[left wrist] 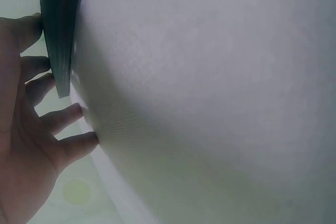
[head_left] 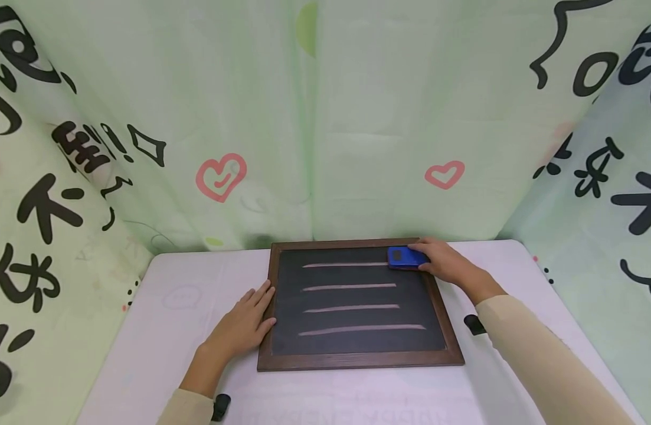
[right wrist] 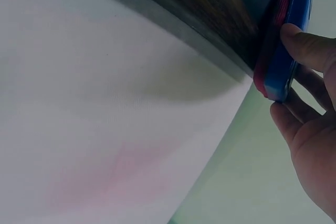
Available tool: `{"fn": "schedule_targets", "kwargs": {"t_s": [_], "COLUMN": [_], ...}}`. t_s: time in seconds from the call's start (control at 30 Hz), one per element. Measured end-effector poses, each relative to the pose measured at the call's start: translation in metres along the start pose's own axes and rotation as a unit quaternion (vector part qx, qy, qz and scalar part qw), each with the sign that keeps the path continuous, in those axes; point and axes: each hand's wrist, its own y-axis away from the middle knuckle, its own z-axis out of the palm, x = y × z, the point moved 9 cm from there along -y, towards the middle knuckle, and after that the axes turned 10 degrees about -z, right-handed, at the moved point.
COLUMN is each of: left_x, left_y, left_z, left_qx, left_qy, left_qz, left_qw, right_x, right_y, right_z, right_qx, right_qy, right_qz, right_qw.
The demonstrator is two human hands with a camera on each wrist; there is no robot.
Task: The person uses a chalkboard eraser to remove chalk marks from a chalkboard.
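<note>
A framed chalkboard (head_left: 357, 298) with a brown wooden frame lies on the white table, bearing several horizontal chalk lines. My right hand (head_left: 446, 261) grips a blue chalkboard eraser (head_left: 406, 257) at the board's upper right corner, where it covers the right end of the top line. In the right wrist view, thumb and fingers hold the sides of the eraser (right wrist: 287, 40), its reddish underside facing the board. My left hand (head_left: 241, 321) rests at the frame's left side with fingers spread. The left wrist view has its fingertips along the frame edge (left wrist: 60, 30) and the table.
The white table (head_left: 198, 295) extends around the board. Behind it and on both sides hangs a pale green curtain (head_left: 367, 118) with black lettering and red hearts. Dark wrist straps show at the left wrist (head_left: 221, 407) and right wrist (head_left: 474, 324).
</note>
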Motion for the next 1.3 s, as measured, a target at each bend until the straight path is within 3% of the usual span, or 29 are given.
{"fn": "schedule_targets", "kwargs": {"t_s": [1.3], "left_x": [0.001], "left_y": [0.001], "left_z": [-0.001], "left_qx": [0.001], "left_qy": [-0.002], "left_qz": [0.004], "left_qw": [1.0], "right_x": [-0.037], "right_y": [-0.04], "right_z": [0.017], "right_qx": [0.013], "right_qy": [0.008], "right_qz": [-0.06], "right_qw": [0.998]}}
